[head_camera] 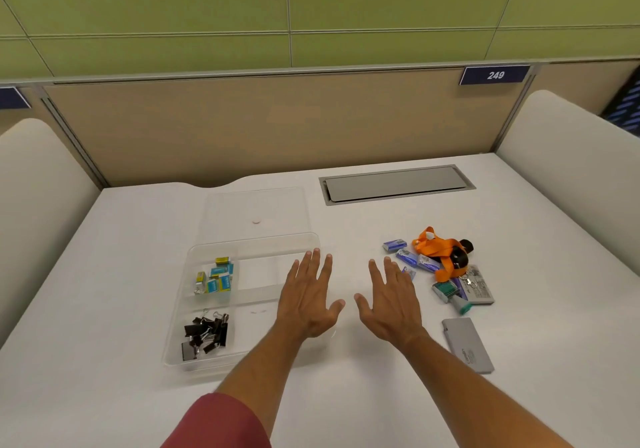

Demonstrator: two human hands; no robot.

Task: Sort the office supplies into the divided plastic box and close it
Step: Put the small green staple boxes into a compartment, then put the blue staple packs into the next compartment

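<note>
Bare skin, nothing held: both hands hover flat over the white desk [104, 309], fingers spread and straight, palms down, gripping nothing at all.
Right hand [389, 304]: it sits in the gap between box and loose pile, fingertips just beside the nearest blue packet [408, 272]; whether they touch it I cannot tell.
Left hand [308, 297]: it lies over the right-hand side of the clear divided box [180, 309], fingers reaching over its empty compartments.
Key relation: the unsorted pile lies forward and to the right of the right hand, so that hand is plainly the nearer one; the left would have to cross over.
Pile: more blue staple boxes [405, 255] strung in a loose row running away to the right, then an orange lanyard [438, 250] tangled over something black, a green stamp [450, 293] and a card behind them.
Grey case [467, 345]: apart from the pile, near the right forearm, long axis running toward the person.
Box, already filled: yellow and blue packets [218, 278] in the far-left compartment, black binder clips [206, 333] in the near-left one.
Lid [256, 210]: clear, lying flat just behind the box, still off.
Next call, my guess: right hand pinches a blue packet and carries it left.
</note>
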